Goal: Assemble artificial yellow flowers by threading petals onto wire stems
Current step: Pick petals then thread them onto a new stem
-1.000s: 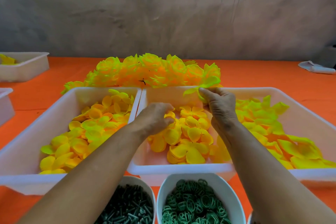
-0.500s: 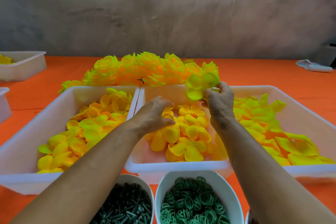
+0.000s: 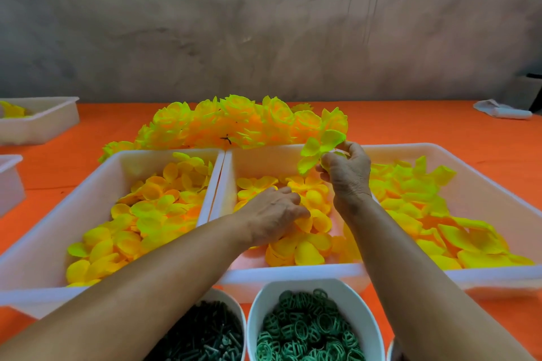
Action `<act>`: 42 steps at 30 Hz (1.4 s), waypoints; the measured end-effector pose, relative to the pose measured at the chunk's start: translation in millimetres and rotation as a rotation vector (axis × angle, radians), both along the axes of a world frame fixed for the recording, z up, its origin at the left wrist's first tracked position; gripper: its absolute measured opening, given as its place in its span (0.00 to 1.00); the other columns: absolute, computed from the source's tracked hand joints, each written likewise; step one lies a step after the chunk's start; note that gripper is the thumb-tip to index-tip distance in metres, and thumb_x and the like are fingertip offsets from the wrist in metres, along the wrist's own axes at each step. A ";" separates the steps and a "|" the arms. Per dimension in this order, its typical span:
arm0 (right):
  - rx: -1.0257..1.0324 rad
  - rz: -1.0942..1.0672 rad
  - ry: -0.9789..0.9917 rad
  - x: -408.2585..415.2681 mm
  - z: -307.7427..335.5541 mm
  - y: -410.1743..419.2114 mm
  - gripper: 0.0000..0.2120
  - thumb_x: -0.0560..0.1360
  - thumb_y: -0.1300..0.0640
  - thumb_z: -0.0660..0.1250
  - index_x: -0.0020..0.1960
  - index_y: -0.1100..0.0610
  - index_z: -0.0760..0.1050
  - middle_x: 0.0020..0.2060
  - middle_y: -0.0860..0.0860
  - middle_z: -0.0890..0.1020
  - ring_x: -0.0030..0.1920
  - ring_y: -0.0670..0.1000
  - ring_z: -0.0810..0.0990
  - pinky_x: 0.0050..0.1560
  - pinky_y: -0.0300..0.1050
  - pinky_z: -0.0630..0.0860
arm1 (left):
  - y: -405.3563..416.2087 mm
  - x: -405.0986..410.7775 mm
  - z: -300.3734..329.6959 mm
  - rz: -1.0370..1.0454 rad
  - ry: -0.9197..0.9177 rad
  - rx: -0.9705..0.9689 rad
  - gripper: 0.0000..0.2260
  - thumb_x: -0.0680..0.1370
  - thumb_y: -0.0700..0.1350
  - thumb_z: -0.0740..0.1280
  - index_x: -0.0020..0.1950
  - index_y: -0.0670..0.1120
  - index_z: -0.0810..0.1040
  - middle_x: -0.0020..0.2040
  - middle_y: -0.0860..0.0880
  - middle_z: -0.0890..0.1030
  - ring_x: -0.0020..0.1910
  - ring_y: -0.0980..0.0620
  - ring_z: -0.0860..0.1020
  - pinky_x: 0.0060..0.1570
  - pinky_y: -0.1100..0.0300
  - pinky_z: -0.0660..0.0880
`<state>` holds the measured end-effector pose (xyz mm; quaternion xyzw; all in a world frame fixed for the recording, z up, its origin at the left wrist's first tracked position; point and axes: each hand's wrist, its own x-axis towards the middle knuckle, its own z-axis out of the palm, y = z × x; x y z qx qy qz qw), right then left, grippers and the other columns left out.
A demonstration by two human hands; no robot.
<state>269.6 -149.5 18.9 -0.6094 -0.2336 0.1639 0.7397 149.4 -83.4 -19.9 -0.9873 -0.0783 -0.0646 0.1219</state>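
Mid-assembly: right hand (image 3: 347, 174) pinches a partly built flower (image 3: 318, 148); left hand (image 3: 275, 215) sits in middle tray (image 3: 293, 272) petals (image 3: 308, 252), grip hidden. Next, probably lift one petal.

The left hand (image 3: 274, 215) lies palm-down in the middle tray (image 3: 293, 271), its fingertips buried among petals, so its grip cannot be told. The right hand (image 3: 347, 174) covers whatever stem the yellow-green petal cluster (image 3: 318, 148) sits on. At the bottom edge 2 bowls (image 3: 311, 328) are cut off; at the left edge 2 trays (image 3: 10, 182) are cropped.
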 end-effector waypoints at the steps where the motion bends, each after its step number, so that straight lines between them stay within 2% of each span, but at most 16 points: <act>1: -0.004 0.004 0.000 -0.1 0.0 -0.1 0.16 0.71 0.70 0.62 0.55 0.56 0.72 0.35 0.50 0.78 0.29 0.49 0.76 0.25 0.36 0.71 | -0.5 0.1 1.3 0.005 0.002 0.003 0.14 0.80 0.44 0.61 0.65 0.51 0.73 0.57 0.47 0.75 0.58 0.46 0.70 0.50 0.53 0.67; 4: -0.021 0.018 -0.005 -0.9 -0.4 0.0 0.14 0.71 0.69 0.63 0.54 0.57 0.73 0.36 0.51 0.78 0.30 0.49 0.76 0.29 0.38 0.72 | -0.4 -0.5 3.0 0.004 -0.030 -0.029 0.12 0.79 0.43 0.62 0.62 0.48 0.77 0.56 0.45 0.76 0.56 0.45 0.71 0.48 0.51 0.71; 8: -0.046 0.022 -0.016 -0.1 0.0 -1.6 0.10 0.72 0.68 0.64 0.50 0.58 0.76 0.34 0.52 0.78 0.29 0.47 0.76 0.29 0.37 0.71 | 0.1 -3.0 4.2 -0.024 -0.126 -0.176 0.10 0.78 0.45 0.65 0.57 0.46 0.81 0.54 0.45 0.78 0.54 0.45 0.75 0.46 0.55 0.71; 10: -0.053 0.021 -0.020 0.6 1.1 -2.5 0.08 0.72 0.67 0.63 0.46 0.56 0.76 0.32 0.51 0.78 0.28 0.47 0.75 0.27 0.35 0.70 | 5.7 -6.2 10.7 0.034 -0.292 -0.413 0.10 0.76 0.44 0.68 0.56 0.44 0.82 0.54 0.44 0.79 0.54 0.46 0.76 0.49 0.56 0.72; 12: -0.063 0.013 -0.013 1.5 2.0 -2.6 0.09 0.71 0.67 0.63 0.40 0.54 0.75 0.30 0.51 0.77 0.27 0.46 0.74 0.25 0.33 0.68 | 15.0 -10.7 20.6 0.145 -0.583 -0.678 0.09 0.75 0.39 0.69 0.55 0.40 0.82 0.52 0.41 0.81 0.52 0.44 0.78 0.49 0.61 0.72; 14: -0.081 -0.003 -0.016 3.0 2.0 -1.3 0.10 0.71 0.66 0.62 0.35 0.54 0.74 0.29 0.51 0.76 0.27 0.48 0.74 0.25 0.34 0.68 | 26.2 -15.7 23.7 0.341 -0.806 -0.732 0.09 0.77 0.35 0.66 0.56 0.39 0.81 0.54 0.40 0.81 0.55 0.43 0.78 0.52 0.62 0.71; 15: -0.097 -0.013 -0.032 3.4 1.4 -0.3 0.08 0.69 0.64 0.62 0.33 0.54 0.73 0.29 0.53 0.76 0.29 0.50 0.74 0.27 0.36 0.69 | 30.4 -16.3 23.1 0.444 -0.786 -0.691 0.12 0.77 0.35 0.64 0.59 0.40 0.80 0.56 0.40 0.81 0.57 0.43 0.77 0.56 0.60 0.70; 17: -0.143 -0.045 -0.100 2.9 0.5 1.5 0.04 0.64 0.57 0.61 0.31 0.56 0.73 0.31 0.56 0.74 0.34 0.54 0.73 0.34 0.45 0.70 | 33.2 -13.8 19.0 0.573 -0.528 -0.604 0.17 0.78 0.35 0.61 0.66 0.44 0.74 0.61 0.41 0.78 0.62 0.43 0.75 0.60 0.55 0.70; 21: -0.227 -0.080 -0.253 1.8 -1.4 2.6 0.12 0.61 0.57 0.61 0.39 0.63 0.76 0.34 0.59 0.74 0.37 0.59 0.72 0.42 0.59 0.75 | 32.2 -12.6 13.2 0.569 -0.187 -0.549 0.21 0.77 0.38 0.61 0.70 0.49 0.69 0.66 0.46 0.75 0.65 0.44 0.72 0.62 0.51 0.69; 23: -0.289 -0.086 -0.338 2.2 -2.7 3.0 0.14 0.61 0.57 0.60 0.41 0.64 0.76 0.34 0.60 0.74 0.39 0.63 0.74 0.42 0.57 0.74 | 33.2 -14.1 13.3 0.554 -0.133 -0.514 0.19 0.77 0.40 0.63 0.68 0.50 0.71 0.65 0.47 0.76 0.64 0.45 0.72 0.61 0.52 0.70; 26: -0.381 -0.075 -0.492 3.7 -5.6 4.1 0.06 0.68 0.63 0.64 0.43 0.62 0.78 0.36 0.58 0.75 0.41 0.60 0.73 0.40 0.50 0.68 | 32.5 -14.5 16.4 0.547 -0.171 -0.584 0.17 0.74 0.40 0.69 0.63 0.48 0.77 0.58 0.46 0.78 0.58 0.45 0.75 0.53 0.57 0.72; 29: -0.423 -0.067 -0.577 5.0 -7.7 4.6 0.09 0.71 0.63 0.64 0.49 0.59 0.79 0.42 0.58 0.79 0.46 0.58 0.75 0.43 0.44 0.66 | 35.3 -22.0 26.2 0.483 -0.330 -0.813 0.09 0.71 0.39 0.74 0.50 0.44 0.81 0.42 0.48 0.78 0.44 0.50 0.75 0.42 0.57 0.71; 31: -0.458 -0.047 -0.622 3.8 -8.8 4.3 0.09 0.72 0.60 0.64 0.51 0.58 0.78 0.46 0.60 0.80 0.49 0.60 0.76 0.43 0.45 0.65 | 38.9 -31.9 32.5 0.391 -0.437 -1.042 0.03 0.72 0.38 0.73 0.43 0.42 0.80 0.38 0.46 0.78 0.40 0.51 0.75 0.41 0.56 0.73; 34: -0.593 0.028 -0.713 1.3 -10.8 5.1 0.12 0.72 0.58 0.63 0.54 0.59 0.77 0.47 0.62 0.80 0.49 0.62 0.76 0.43 0.46 0.66 | 40.9 -41.2 37.4 0.321 -0.588 -1.300 0.05 0.74 0.35 0.69 0.39 0.42 0.76 0.35 0.45 0.77 0.33 0.54 0.76 0.33 0.64 0.75; 38: -0.712 0.118 -0.773 -1.1 -13.2 5.0 0.13 0.69 0.61 0.65 0.53 0.57 0.77 0.47 0.59 0.81 0.49 0.60 0.77 0.43 0.46 0.71 | 41.8 -41.4 39.7 0.415 -0.914 -1.338 0.07 0.76 0.38 0.67 0.38 0.43 0.75 0.35 0.46 0.77 0.32 0.53 0.75 0.28 0.66 0.75; 42: -0.834 0.235 -0.819 -0.1 -17.8 3.0 0.15 0.67 0.63 0.69 0.52 0.54 0.78 0.47 0.56 0.79 0.52 0.58 0.77 0.42 0.42 0.68 | 47.6 -41.0 39.0 0.522 -1.123 -1.391 0.09 0.77 0.42 0.67 0.38 0.44 0.74 0.35 0.47 0.78 0.32 0.54 0.76 0.26 0.67 0.75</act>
